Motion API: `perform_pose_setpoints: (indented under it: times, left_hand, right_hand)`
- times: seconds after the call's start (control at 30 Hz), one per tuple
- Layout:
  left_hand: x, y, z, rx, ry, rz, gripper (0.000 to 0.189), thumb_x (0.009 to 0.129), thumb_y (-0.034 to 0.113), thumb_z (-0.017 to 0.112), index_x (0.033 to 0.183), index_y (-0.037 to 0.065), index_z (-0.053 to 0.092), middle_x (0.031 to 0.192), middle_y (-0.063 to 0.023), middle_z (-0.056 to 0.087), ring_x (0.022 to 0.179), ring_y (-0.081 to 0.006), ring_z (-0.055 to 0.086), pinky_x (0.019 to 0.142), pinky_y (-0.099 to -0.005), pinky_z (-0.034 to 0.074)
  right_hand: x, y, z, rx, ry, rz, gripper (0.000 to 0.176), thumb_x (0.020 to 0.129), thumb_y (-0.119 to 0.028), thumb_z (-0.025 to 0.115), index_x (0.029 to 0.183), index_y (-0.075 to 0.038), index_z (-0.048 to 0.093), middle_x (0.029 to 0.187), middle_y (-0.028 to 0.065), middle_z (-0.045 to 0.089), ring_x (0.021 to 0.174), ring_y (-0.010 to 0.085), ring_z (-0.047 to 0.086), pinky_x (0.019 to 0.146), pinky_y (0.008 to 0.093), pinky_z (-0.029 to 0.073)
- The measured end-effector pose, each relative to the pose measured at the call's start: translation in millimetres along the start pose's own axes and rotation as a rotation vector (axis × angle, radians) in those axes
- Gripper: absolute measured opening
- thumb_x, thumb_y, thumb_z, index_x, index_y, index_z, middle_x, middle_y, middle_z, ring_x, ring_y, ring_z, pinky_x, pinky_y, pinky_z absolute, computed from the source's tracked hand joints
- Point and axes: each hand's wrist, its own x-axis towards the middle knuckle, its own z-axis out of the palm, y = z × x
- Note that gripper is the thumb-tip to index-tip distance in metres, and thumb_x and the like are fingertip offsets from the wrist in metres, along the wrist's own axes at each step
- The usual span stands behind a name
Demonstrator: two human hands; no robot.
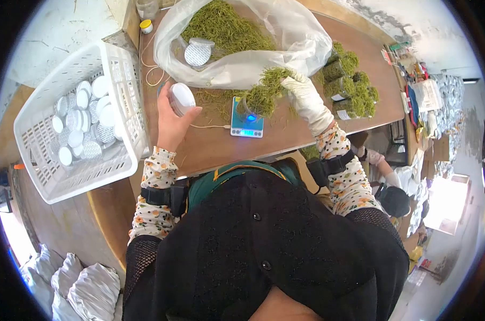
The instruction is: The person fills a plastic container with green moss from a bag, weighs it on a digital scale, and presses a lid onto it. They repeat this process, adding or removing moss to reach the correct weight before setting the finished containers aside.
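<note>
My bare left hand point(172, 120) is wrapped round a small round container with a white disc-shaped end point(183, 97), left of the scale. My right hand point(308, 100), in a whitish glove, pinches a tuft of dried green herb point(277, 76). That tuft touches or overlaps the heap of herb point(260, 100) rising from a container on the small blue digital scale point(247, 131); the heap mostly hides this container. The scale's display glows blue. Behind both hands lies an open clear plastic bag point(301, 40) of loose green herb point(226, 27), with a round container point(198, 54) in it.
At left stands a white plastic basket point(129, 115) with many white-ended containers point(76, 120). Several herb-filled containers point(349, 80) are grouped at right on the brown table point(210, 152). A cord runs to the scale. Another person point(393, 198) is beyond my right arm; white sacks point(92, 289) lie lower left.
</note>
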Motion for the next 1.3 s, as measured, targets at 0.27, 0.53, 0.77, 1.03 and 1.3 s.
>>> perform_pose_setpoints:
  times: [0.27, 0.53, 0.77, 1.03, 1.3]
  left_hand:
    - [-32, -10, -9, 0.024, -0.045, -0.003, 0.094, 0.068, 0.017, 0.082, 0.142, -0.001, 0.025, 0.135, -0.018, 0.038, 0.125, -0.0297, 0.042, 0.105, -0.0384, 0.037]
    - [-56, -23, -24, 0.139, -0.024, 0.096, 0.093, 0.068, 0.019, 0.083, 0.141, 0.0, 0.028, 0.129, -0.0173, 0.04, 0.12, -0.0309, 0.044, 0.103, -0.039, 0.038]
    - [-60, -25, -16, 0.089, -0.014, 0.126, 0.092, 0.067, 0.017, 0.083, 0.139, 0.0, 0.029, 0.128, -0.0187, 0.041, 0.12, -0.0325, 0.044, 0.102, -0.0397, 0.038]
    - [-57, -10, -24, 0.114, 0.03, 0.19, 0.089, 0.066, 0.015, 0.082, 0.138, 0.002, 0.032, 0.126, -0.0194, 0.042, 0.117, -0.0348, 0.044, 0.1, -0.0411, 0.038]
    - [-52, -9, -25, 0.096, 0.006, 0.162, 0.09, 0.066, 0.02, 0.081, 0.139, 0.003, 0.031, 0.126, -0.0195, 0.042, 0.117, -0.0349, 0.045, 0.099, -0.0419, 0.039]
  right_hand:
    - [-25, 19, 21, -1.336, 0.041, -0.474, 0.032, 0.086, -0.005, 0.061, 0.118, -0.007, 0.061, 0.096, 0.0067, 0.065, 0.085, 0.0166, 0.062, 0.075, 0.0272, 0.049]
    - [-8, 27, 45, -1.856, -0.184, -0.677, 0.012, 0.083, -0.017, 0.054, 0.086, -0.009, 0.063, 0.074, 0.0122, 0.064, 0.068, 0.0308, 0.065, 0.06, 0.0404, 0.052]
    - [12, 36, 55, -1.945, -0.336, -0.375, 0.009, 0.075, -0.013, 0.058, 0.077, -0.006, 0.064, 0.069, 0.0145, 0.065, 0.068, 0.0329, 0.066, 0.062, 0.0406, 0.054]
    - [7, 11, 42, -1.791, -0.474, -0.331, 0.019, 0.08, -0.018, 0.058, 0.095, -0.007, 0.063, 0.09, 0.0177, 0.066, 0.085, 0.0353, 0.065, 0.074, 0.043, 0.052]
    - [-3, -41, 40, -1.616, -0.33, -0.275, 0.034, 0.086, -0.028, 0.059, 0.114, -0.009, 0.063, 0.096, 0.0122, 0.068, 0.089, 0.0336, 0.063, 0.081, 0.0383, 0.051]
